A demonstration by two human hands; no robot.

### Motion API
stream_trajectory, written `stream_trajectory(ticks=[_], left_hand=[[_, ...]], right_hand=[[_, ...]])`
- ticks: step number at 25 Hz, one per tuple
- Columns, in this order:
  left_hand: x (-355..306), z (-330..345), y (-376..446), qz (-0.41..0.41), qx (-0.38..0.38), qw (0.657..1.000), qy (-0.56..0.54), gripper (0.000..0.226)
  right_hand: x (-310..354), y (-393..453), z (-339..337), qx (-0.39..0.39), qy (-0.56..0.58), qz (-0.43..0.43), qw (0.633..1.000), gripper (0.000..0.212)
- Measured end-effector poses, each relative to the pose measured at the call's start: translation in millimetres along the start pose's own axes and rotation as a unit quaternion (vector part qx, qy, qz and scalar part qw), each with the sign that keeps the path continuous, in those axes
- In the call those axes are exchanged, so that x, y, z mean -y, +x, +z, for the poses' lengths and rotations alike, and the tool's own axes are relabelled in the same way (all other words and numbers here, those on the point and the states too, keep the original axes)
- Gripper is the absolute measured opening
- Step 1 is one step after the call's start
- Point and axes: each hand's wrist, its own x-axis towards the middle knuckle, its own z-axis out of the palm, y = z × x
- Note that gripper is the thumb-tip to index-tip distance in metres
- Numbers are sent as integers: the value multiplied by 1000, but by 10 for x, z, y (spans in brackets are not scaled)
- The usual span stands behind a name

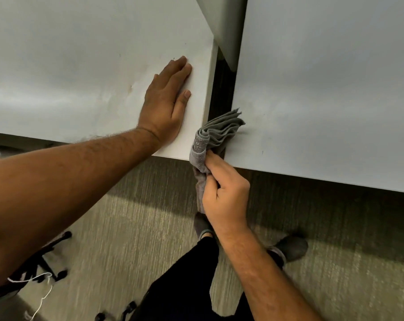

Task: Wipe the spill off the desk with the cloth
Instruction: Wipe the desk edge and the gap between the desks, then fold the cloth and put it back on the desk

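Note:
A bunched grey cloth point(216, 133) hangs over the gap between two white desks, its upper folds touching the near left corner of the right desk point(323, 93). My right hand point(224, 193) grips the cloth's lower end just off the desks' front edges. My left hand point(167, 100) lies flat, palm down, fingers together, on the right end of the left desk point(69, 66). Faint dull smears show on the left desk beside that hand; no clear puddle is visible.
A narrow dark gap point(221, 84) separates the two desks, with a grey panel point(224, 24) behind it. Below is grey carpet point(138, 216), my legs and socked feet point(291, 247), and an office chair base with castors and a white cable point(45, 269) at lower left.

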Motion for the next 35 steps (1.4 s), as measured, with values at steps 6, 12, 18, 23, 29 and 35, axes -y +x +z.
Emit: stream_trajectory(ticks=[6,12,18,23,29,35], left_hand=[[-19,-17,1,1,4,1000,7,54],[22,-9,18,7,-7,1000,0,54],[69,6,14,6,-5,1000,2,54],[107,17,30,11,-11,1000,-3,55],[138,36,29,17,-12,1000,-14,54],[183,-19,-2,31,13,997,-73,60]], right_hand=[[-224,-183,-218,37,44,109,992,46],[-28,-10,50,-31,138,230,963,42],[126,653,204,-75,-7,117,990,42],[76,1689,308,-79,-62,124,987,39],[247,1635,-95,-157,113,207,959,34],[959,1100,-406,-168,292,224,914,36]])
